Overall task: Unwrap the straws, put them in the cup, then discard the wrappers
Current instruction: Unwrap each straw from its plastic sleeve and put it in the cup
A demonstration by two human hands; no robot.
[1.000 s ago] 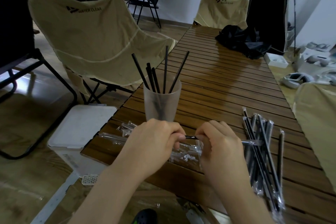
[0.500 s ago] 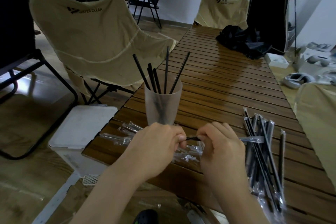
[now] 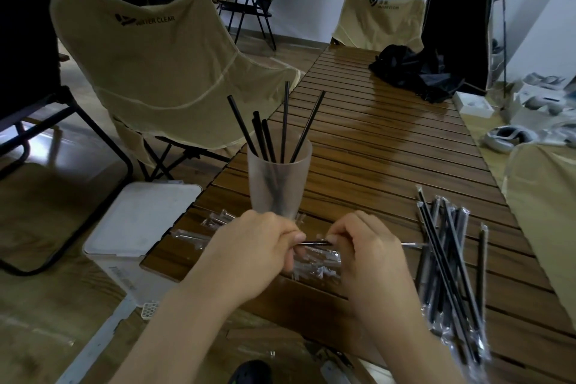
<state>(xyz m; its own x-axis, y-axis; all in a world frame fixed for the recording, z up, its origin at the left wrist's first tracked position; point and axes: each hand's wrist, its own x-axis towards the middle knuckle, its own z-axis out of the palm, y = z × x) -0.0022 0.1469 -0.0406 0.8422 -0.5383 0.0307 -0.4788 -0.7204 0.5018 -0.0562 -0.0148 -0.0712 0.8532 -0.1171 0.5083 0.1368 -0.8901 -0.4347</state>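
Note:
A frosted plastic cup (image 3: 279, 179) stands on the wooden slat table (image 3: 383, 146) with several black straws (image 3: 284, 121) upright in it. Just in front of the cup, my left hand (image 3: 249, 254) and my right hand (image 3: 371, 256) pinch one black straw (image 3: 314, 242) between them. My left fingers grip the bare black end. My right hand holds the clear wrapper, whose tail (image 3: 413, 245) sticks out to the right. Empty clear wrappers (image 3: 199, 232) lie left of and under my hands. A pile of wrapped straws (image 3: 448, 259) lies at the right.
A white lidded bin (image 3: 140, 218) sits on the floor beside the table's left edge. A beige folding chair (image 3: 168, 72) stands behind it. A black cloth bundle (image 3: 414, 72) lies at the table's far end. White boxes and headsets (image 3: 511, 134) sit far right.
My hands have stayed in front of the cup on the same straw. The bare black section between them has grown slightly longer.

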